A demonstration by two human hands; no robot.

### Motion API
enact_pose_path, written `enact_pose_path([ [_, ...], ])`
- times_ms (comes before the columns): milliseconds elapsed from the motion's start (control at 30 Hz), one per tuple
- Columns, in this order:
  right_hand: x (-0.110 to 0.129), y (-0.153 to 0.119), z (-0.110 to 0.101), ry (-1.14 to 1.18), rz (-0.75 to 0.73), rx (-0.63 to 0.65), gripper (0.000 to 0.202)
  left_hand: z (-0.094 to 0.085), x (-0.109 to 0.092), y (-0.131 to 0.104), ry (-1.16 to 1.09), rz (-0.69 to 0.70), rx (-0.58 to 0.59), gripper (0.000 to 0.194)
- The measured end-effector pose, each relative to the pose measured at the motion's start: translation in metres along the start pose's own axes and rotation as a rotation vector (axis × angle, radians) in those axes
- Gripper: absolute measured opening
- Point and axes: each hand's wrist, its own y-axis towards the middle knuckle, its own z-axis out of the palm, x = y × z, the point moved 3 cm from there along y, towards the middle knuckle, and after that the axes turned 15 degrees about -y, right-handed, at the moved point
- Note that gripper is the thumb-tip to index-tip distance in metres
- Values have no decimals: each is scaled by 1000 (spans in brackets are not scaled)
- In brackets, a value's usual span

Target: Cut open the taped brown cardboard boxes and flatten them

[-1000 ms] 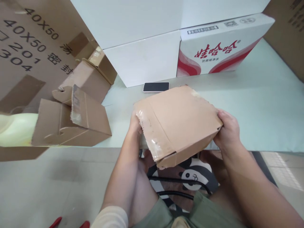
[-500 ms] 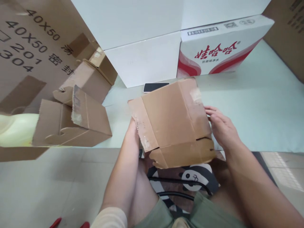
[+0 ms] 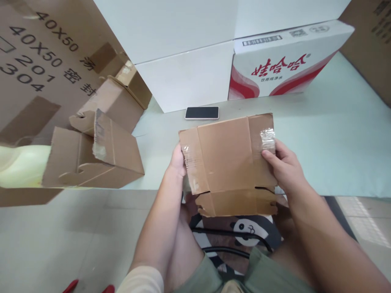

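A flattened brown cardboard box (image 3: 227, 156) with creased flaps and clear tape on both sides is held up in front of me, over the table's front edge. My left hand (image 3: 178, 160) grips its left side, with most of the fingers hidden behind the cardboard. On the right side, my right hand (image 3: 284, 165) is closed on the edge, thumb on the front face near the tape and fingers behind. Just beyond the cardboard's top edge, a phone (image 3: 202, 113) with a dark screen lies on the table.
The pale green tabletop (image 3: 332, 154) carries a white and red carton (image 3: 281, 71) beside large white boxes (image 3: 183, 77). At left stand an opened small carton (image 3: 122, 162), another brown carton (image 3: 114, 101) and a pale yellow rounded object (image 3: 24, 166). A big printed carton (image 3: 27, 110) is behind them.
The cardboard has turned level and shifted right, uncovering the phone. My right hand, previously beside the cardboard with fingers off it, has closed on its right edge. My left hand has come into view.
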Motion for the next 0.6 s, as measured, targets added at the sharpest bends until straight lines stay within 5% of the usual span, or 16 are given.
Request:
enact_pose_path([
  [167,-3,0,2,74,-10,-134,41,14,1,-5,38,21,207,59],
  [267,-7,3,-6,160,55,-195,49,13,0,-5,57,73,156,59],
  [467,-12,13,-22,313,118,82,42,-10,-19,12,-244,346,-112,49],
  [600,-11,4,-2,197,182,267,42,-9,-14,17,-283,324,-134,46],
])
